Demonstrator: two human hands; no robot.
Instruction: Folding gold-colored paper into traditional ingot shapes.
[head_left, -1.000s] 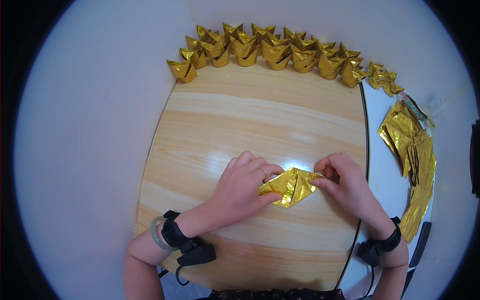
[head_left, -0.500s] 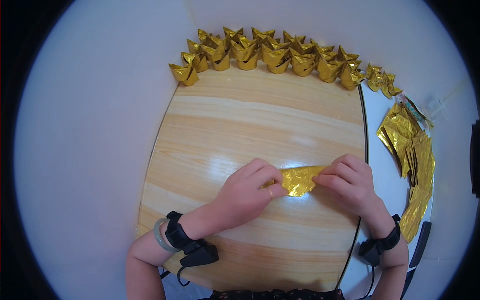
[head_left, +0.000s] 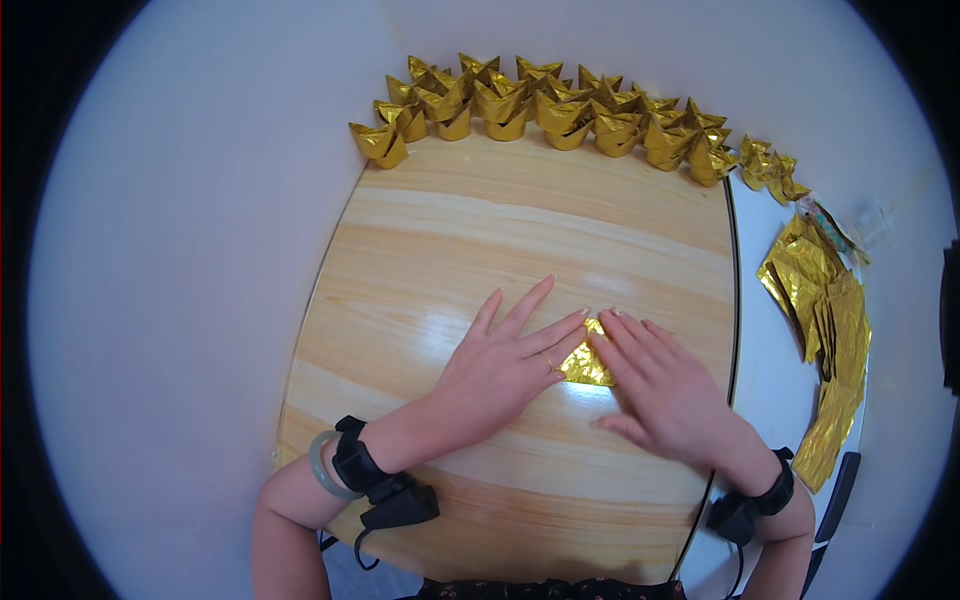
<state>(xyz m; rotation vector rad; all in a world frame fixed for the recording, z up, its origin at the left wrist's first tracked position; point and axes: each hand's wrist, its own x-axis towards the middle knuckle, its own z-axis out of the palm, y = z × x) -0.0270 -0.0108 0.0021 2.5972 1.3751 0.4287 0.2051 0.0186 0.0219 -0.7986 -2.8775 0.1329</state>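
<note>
A folded sheet of gold foil paper (head_left: 588, 366) lies flat on the wooden table, partly covered from both sides. My left hand (head_left: 505, 352) rests at its left edge with the fingers spread, the fingertips touching the foil. From the right, my right hand (head_left: 655, 382) lies flat over the paper's right part, fingers stretched out and thumb apart. The foil's two ends are hidden beneath the fingers. Several folded gold paper ingots (head_left: 505, 105) stand stacked in rows along the table's far edge.
On the white surface to the right lies a fanned pile of gold foil sheets (head_left: 840, 345). A few smaller folded gold pieces (head_left: 765, 170) and a clear plastic package (head_left: 830, 225) sit beyond it. The wooden tabletop (head_left: 440, 250) meets pale walls at the left and back.
Both hands have gone from pinching the gold paper's ends to lying on it with outstretched fingers. The paper now lies flat, with less of it showing, and the right hand has moved left.
</note>
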